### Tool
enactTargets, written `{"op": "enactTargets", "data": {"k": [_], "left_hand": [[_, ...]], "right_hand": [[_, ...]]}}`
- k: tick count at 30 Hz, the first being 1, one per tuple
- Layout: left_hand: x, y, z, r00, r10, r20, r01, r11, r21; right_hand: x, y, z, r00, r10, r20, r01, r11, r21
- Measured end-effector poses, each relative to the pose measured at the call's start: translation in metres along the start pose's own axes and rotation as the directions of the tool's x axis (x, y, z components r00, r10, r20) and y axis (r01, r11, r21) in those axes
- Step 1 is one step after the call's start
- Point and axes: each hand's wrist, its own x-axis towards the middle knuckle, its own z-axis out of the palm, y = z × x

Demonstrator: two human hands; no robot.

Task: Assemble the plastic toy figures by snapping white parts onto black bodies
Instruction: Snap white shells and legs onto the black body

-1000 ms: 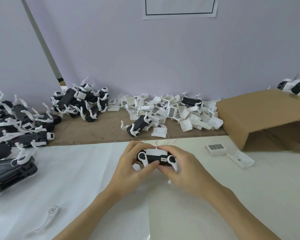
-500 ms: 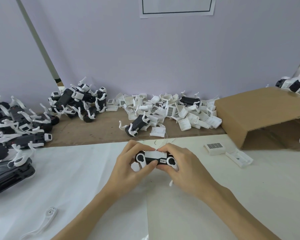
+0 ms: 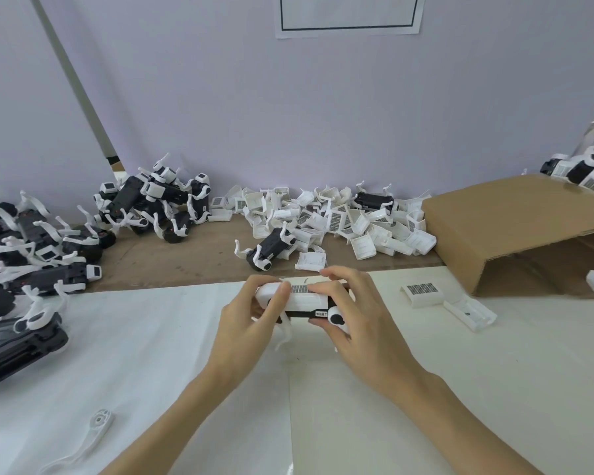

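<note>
Centre of frame: toy figure (image 3: pixel 306 305) held just above the white table (image 3: pixel 144 341) by 2 hands. Left hand (image 3: pixel 246 323) curled round its left end, thumb on the white cover (image 3: pixel 300 293). Right hand (image 3: pixel 354 320) gripping the right end, fingertips pressing the cover. Behind, heap of white parts (image 3: pixel 336 219); finished figures (image 3: pixel 31 248) at left; cardboard box (image 3: pixel 515 228) at right.

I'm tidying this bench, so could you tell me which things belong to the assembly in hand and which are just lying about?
In hand:
- toy figure, gripped by left hand and right hand
- white cover on it

Lying about:
- pile of white parts
- cardboard box
- loose white arm
</note>
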Motion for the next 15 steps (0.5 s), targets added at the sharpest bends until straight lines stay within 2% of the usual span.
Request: {"op": "enactTargets", "data": {"k": [3, 6, 8, 11, 15], "left_hand": [[0.001, 0.004, -0.003, 0.991, -0.063, 0.119, 0.087, 0.974, -0.207], [0.001, 0.001, -0.005, 0.983, -0.007, 0.181, 0.057, 0.961, -0.271], [0.0, -0.004, -0.007, 0.97, 0.067, 0.234, -0.005, 0.967, -0.255], [-0.001, -0.008, -0.006, 0.951, 0.119, 0.284, -0.075, 0.984, -0.162], [0.001, -0.008, -0.004, 0.957, 0.206, 0.203, -0.195, 0.978, -0.069]], "right_hand": [[-0.001, -0.002, -0.004, 0.995, 0.02, 0.097, -0.027, 0.997, 0.066], [-0.001, 0.002, -0.007, 0.981, 0.116, 0.158, -0.143, 0.975, 0.172], [0.0, 0.008, -0.005, 0.98, 0.132, 0.149, -0.151, 0.98, 0.127], [0.002, 0.011, -0.002, 0.966, 0.169, 0.196, -0.203, 0.965, 0.165], [0.005, 0.009, -0.002, 0.975, 0.137, 0.173, -0.164, 0.974, 0.158]]}}
